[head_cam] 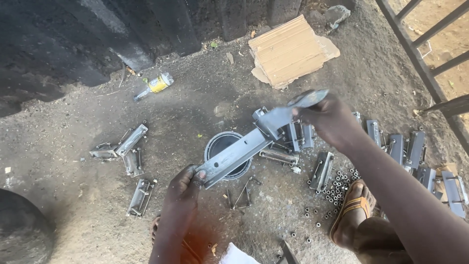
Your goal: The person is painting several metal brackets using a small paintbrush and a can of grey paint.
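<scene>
— Bare dirt ground [73, 146] is serving as the floor here, with grey metal brackets [132, 144] lying scattered on it, a torn cardboard sheet [289, 49] further back and a heap of small nuts [337, 190] sitting by a sandalled foot [352, 208].

— What are the hands doing?

— Left hand [183, 188] is closing its fingers round the lower end of a long perforated steel channel [234, 155], which is hanging tilted in the air above a round dark can [225, 146]. Right hand [332, 120] is gripping the blurred upper fitting, fingers wrapped shut.

— How is that bar likely handling?

— I'm judging it stiff, fairly heavy and sharp-edged, not slippery. Holding it at both ends, as the hands are doing, is looking like the steadiest grip.
</scene>
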